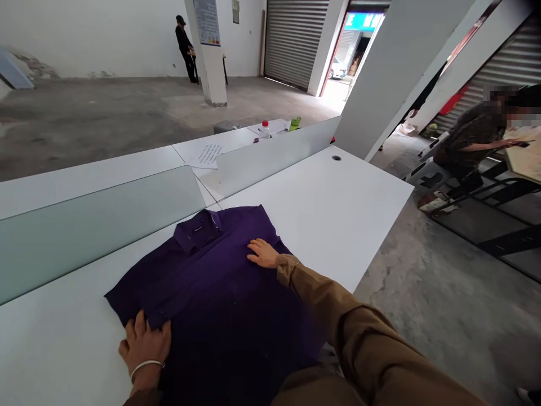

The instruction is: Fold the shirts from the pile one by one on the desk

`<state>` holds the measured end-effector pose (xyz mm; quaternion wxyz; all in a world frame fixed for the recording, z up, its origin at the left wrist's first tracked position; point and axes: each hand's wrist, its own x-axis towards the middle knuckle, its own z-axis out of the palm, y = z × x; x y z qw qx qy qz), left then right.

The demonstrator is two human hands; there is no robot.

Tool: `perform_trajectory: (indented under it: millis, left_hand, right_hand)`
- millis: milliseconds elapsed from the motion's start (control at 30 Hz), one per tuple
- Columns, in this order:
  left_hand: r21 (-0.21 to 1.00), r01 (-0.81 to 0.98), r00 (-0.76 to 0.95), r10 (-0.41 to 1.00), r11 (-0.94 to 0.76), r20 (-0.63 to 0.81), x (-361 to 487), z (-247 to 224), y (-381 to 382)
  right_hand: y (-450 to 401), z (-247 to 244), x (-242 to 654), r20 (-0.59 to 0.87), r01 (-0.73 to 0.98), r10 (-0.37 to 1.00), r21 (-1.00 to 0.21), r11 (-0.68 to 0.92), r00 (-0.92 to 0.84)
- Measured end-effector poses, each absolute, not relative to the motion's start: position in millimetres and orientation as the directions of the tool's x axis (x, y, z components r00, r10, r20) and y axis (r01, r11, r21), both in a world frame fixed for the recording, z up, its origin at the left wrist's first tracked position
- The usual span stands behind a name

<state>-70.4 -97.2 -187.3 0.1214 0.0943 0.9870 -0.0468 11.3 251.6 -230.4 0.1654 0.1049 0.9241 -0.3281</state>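
Observation:
A dark purple collared shirt (pixel 228 282) lies spread face up on the white table (pixel 321 197), its collar pointing away from me. My left hand (pixel 147 341), with a light bangle at the wrist, rests on the shirt's left edge just below the sleeve, fingers spread. On the shirt's right side, near the sleeve, my right hand (pixel 262 253) lies flat with its fingers stretched out. The lower part of the shirt runs down toward my body, where my right arm and lap partly hide it.
Frosted divider panels (pixel 101 225) stand along the table's far edge. Behind them are printed papers (pixel 207 155), a bottle with a red cap (pixel 265 129) and a green item (pixel 295 123). A pillar (pixel 209 62) stands farther back. People are at the back and at a right-hand table (pixel 526 158).

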Motion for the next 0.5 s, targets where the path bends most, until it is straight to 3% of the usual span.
perform_trajectory:
  millis: [100,200,333,500]
  left_hand:
    - [-0.053,0.184,-0.951,0.164,0.982,-0.264,-70,-184,-94]
    - [-0.039,0.190,-0.947,0.172,0.981,-0.269,-69,-181,-93]
    - [0.001,0.186,-0.951,0.180,0.983,-0.252,-69,-179,-92]
    - [0.063,0.159,-0.942,0.170,0.985,-0.288,-69,-170,-96]
  right_hand:
    - [273,-219,26,-0.281,0.356,0.225,-0.627,0.693,-0.933]
    - [295,-203,68,-0.309,0.513,0.415,-0.614,0.600,-0.856]
    - [315,-191,159,-0.438,0.750,0.616,-0.475,0.460,-0.655]
    - [318,-187,276,-0.492,0.904,0.766,-0.326,0.278,-0.413]
